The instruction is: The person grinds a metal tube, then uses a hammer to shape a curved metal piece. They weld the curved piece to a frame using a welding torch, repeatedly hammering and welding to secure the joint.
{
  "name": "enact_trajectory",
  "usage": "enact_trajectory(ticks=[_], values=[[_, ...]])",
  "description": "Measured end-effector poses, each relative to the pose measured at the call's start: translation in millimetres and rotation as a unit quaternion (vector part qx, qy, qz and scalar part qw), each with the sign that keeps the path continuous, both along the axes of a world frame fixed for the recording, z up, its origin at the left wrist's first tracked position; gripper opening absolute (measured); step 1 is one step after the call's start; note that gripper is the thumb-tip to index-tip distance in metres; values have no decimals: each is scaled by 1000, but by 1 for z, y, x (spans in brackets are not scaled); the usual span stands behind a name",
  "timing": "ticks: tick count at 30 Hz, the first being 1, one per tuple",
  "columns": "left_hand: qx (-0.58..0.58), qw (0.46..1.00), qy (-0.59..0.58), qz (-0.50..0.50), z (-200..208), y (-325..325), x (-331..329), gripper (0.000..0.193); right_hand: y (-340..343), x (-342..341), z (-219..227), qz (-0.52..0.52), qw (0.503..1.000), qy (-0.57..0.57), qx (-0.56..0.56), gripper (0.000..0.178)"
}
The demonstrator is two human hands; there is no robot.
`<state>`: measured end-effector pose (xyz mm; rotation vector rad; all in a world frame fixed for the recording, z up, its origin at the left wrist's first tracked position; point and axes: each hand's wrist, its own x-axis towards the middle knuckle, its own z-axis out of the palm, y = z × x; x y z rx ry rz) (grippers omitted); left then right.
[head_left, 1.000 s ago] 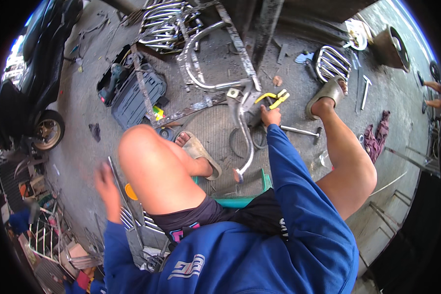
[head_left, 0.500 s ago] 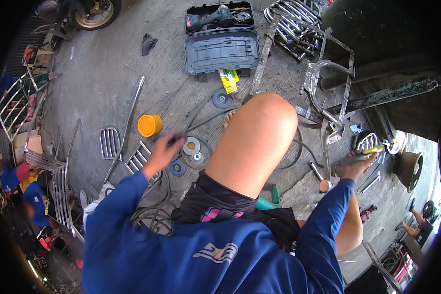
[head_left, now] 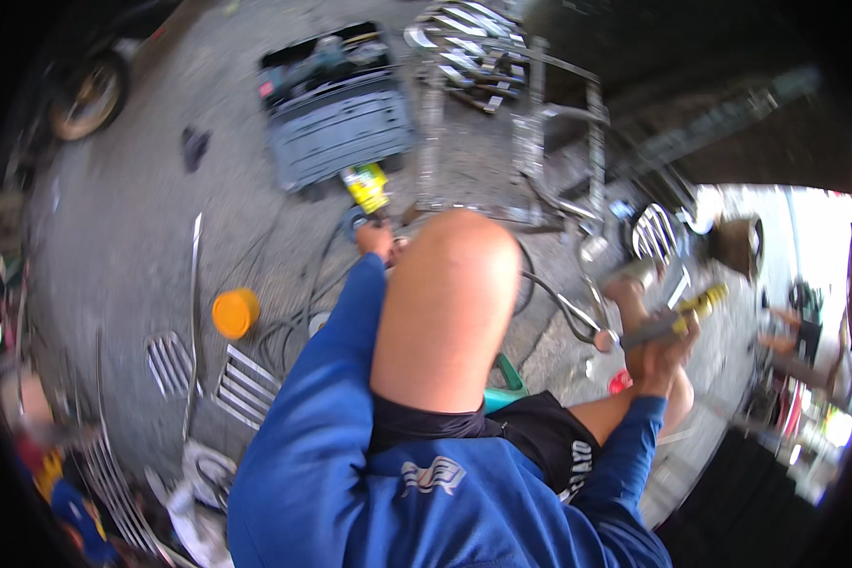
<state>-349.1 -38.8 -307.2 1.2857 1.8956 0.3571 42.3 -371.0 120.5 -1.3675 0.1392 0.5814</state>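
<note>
My left hand (head_left: 377,241) reaches forward past my raised knee, beside a dark grinding disc (head_left: 354,222) and just below a yellow-green packet (head_left: 366,187). Its fingers are blurred, so whether they hold anything is unclear. On the other side, my right hand (head_left: 667,355) is wrapped round a long grey and yellow handheld tool (head_left: 655,329), lifted over my lower right leg. The tool's exact kind is blurred. A pale disc (head_left: 319,324) lies on the floor, partly covered by my left sleeve.
An open dark tool case (head_left: 341,128) lies ahead. A metal frame (head_left: 596,142) and a heap of chrome tubes (head_left: 469,52) stand right of it. At left are an orange tub (head_left: 235,313), slatted metal grilles (head_left: 243,386), a long bar (head_left: 194,322) and looped cables (head_left: 276,339).
My left hand has moved forward, from beside the discs to near the packet. My right hand has raised the grey and yellow tool. The whole view has swung and blurred.
</note>
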Motion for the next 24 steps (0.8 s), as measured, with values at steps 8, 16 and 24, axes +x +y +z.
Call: enact_trajectory(ticks=[8, 16, 24], values=[[-20, 994, -110, -14, -12, 10, -9, 20, 8, -7, -7, 61, 994, -18, 85, 53], [-78, 984, -157, -10, 40, 0, 6, 17, 8, -18, 2, 94, 984, 17, 149, 43], [-153, 958, -244, -1, 69, -27, -5, 17, 2, -12, 5, 77, 975, 56, 199, 48]])
